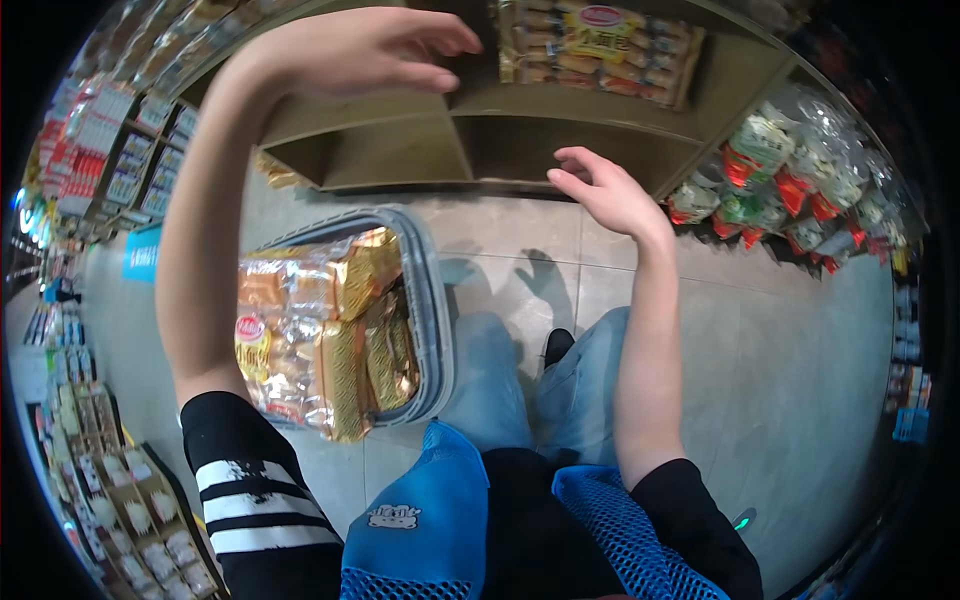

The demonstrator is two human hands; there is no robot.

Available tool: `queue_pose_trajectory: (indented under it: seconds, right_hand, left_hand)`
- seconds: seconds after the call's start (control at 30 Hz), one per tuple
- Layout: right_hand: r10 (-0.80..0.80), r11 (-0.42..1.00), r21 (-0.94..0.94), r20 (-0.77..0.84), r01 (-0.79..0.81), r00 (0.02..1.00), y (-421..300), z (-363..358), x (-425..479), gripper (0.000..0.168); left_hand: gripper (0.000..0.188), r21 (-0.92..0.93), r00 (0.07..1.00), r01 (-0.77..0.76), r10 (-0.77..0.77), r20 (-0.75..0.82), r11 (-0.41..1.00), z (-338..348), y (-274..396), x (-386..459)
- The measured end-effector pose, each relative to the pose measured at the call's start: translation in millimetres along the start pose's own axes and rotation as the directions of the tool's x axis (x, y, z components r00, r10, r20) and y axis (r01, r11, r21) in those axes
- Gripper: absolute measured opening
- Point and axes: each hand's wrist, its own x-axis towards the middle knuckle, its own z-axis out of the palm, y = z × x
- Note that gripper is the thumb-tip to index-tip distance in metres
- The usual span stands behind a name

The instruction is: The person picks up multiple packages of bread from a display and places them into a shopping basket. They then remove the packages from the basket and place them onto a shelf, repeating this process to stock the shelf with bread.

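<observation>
My left hand is raised before the upper part of a wooden shelf unit, fingers apart and nothing in them. Lower and to the right, my right hand hovers in front of a bottom compartment, also holding nothing. One clear pack of small bread rolls lies in the upper right compartment, to the right of my left fingertips. Below my left forearm stands a grey plastic crate. Several bread packs with gold ends are heaped in it, some reaching over its rim; my forearm hides its left side.
Bagged goods with red and green printing fill a display at the right. More stocked shelves line the far left, near a blue sign. Grey floor tiles lie around my legs. A green-lit floor marker is at lower right.
</observation>
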Motion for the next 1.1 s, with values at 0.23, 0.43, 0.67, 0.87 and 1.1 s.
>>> queue_pose_trajectory:
  seconds: [0.23,0.43,0.67,0.87,1.1]
  right_hand:
    - [-0.03,0.998,-0.056,0.111,0.036,0.993,-27,30,5,0.064]
    - [-0.428,0.887,-0.091,0.201,0.452,0.881,-57,77,-8,0.073]
    - [-0.629,0.766,0.003,0.211,0.643,0.748,-73,179,-23,0.079]
    - [-0.611,0.779,0.022,0.249,0.626,0.751,-66,195,-31,0.084]
    - [-0.605,0.79,0.043,0.216,0.611,0.766,-68,189,-36,0.088]
  left_hand:
    - [0.064,-0.223,0.848,0.44,-0.484,-0.215,0.87,9,-81,-219]
    - [0.104,-0.313,0.539,0.787,-0.84,-0.07,0.531,82,-133,-316]
    - [0.107,-0.141,0.626,0.705,-0.703,-0.336,0.695,142,-192,-328]
    - [0.091,0.351,0.771,0.568,-0.333,-0.542,0.744,152,-142,-266]
    - [0.06,0.331,0.827,0.42,-0.207,-0.522,0.845,145,-129,-246]
